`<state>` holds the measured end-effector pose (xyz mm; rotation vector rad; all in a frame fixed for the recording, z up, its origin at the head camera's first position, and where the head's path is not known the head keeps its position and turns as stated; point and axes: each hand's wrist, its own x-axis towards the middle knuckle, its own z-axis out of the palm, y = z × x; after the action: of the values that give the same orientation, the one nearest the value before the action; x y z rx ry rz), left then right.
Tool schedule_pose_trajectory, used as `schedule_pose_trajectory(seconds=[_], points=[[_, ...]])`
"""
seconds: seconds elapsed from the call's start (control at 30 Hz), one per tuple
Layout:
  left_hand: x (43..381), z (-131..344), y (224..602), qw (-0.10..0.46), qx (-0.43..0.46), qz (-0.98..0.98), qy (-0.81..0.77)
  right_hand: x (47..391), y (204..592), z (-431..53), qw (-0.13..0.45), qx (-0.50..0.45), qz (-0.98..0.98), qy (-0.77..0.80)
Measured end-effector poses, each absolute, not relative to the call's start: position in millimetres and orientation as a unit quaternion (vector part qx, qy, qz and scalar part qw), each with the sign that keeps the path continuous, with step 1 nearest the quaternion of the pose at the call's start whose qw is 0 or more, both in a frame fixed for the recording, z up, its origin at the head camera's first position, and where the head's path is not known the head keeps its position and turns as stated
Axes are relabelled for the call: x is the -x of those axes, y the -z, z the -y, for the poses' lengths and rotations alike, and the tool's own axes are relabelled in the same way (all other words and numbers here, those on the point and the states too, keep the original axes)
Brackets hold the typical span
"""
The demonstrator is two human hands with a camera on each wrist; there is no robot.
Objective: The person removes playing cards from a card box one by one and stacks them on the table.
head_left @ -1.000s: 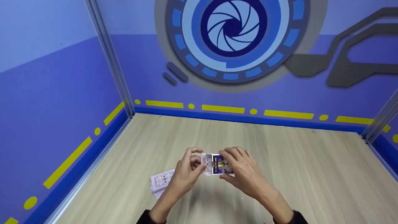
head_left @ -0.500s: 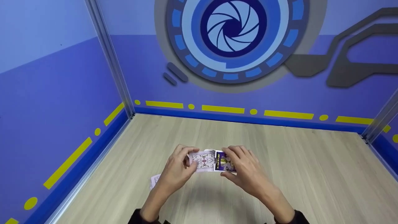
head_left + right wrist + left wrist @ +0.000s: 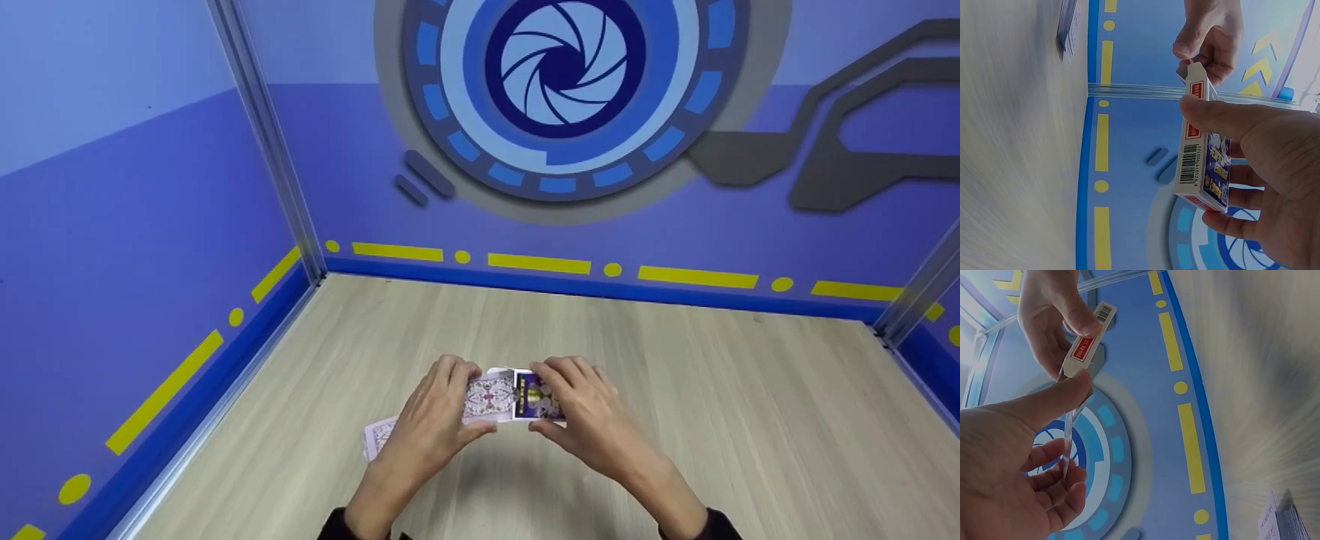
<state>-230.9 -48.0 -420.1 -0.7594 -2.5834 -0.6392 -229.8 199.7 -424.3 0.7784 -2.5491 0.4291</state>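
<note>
In the head view my right hand (image 3: 589, 409) grips a small printed playing-card box (image 3: 531, 395), its mouth toward the left. Playing cards (image 3: 489, 396) with a patterned back lie at that mouth, partly inside the box. My left hand (image 3: 435, 420) holds their outer end, thumb on the near edge and fingers on the far edge. From the left wrist, the cards (image 3: 1068, 444) show edge-on as a thin layer, with the left thumb at the box mouth. A barcode marks the side of the box (image 3: 1189, 163) in the right wrist view. How many cards are held cannot be told.
A loose stack of playing cards (image 3: 377, 436) lies on the wooden table (image 3: 675, 390), partly behind my left forearm. Blue printed walls (image 3: 420, 225) with metal corner strips enclose the table at the back and sides.
A patterned card came into view at the box mouth, sticking out leftward half a second ago. Now the hands are slightly lower and less of it shows. My left fingers have shifted along the card edges.
</note>
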Motion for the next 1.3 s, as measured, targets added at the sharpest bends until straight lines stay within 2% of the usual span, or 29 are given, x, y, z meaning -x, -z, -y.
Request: schedule_pose_trajectory(seconds=[0.27,0.5,0.6,0.9,1.3], points=[[229.2,53.0,413.5,0.159,0.258,0.929,0.212,230.4,422.8,-203.4,0.222,-0.279,0.921,-0.159],[234.3,73.0,405.6,0.219,0.245,0.919,0.219,231.6,419.0,-210.3,0.230,-0.254,0.923,-0.176],[235.7,83.1,400.8,0.223,0.237,0.920,0.221,232.4,417.5,-212.3,0.237,-0.247,0.922,-0.181],[240.9,107.7,395.2,0.175,0.184,0.936,0.244,231.9,416.9,-213.5,0.244,-0.237,0.922,-0.184],[249.0,123.7,410.9,0.070,0.122,0.957,0.254,232.6,417.6,-212.2,0.250,-0.247,0.918,-0.183]])
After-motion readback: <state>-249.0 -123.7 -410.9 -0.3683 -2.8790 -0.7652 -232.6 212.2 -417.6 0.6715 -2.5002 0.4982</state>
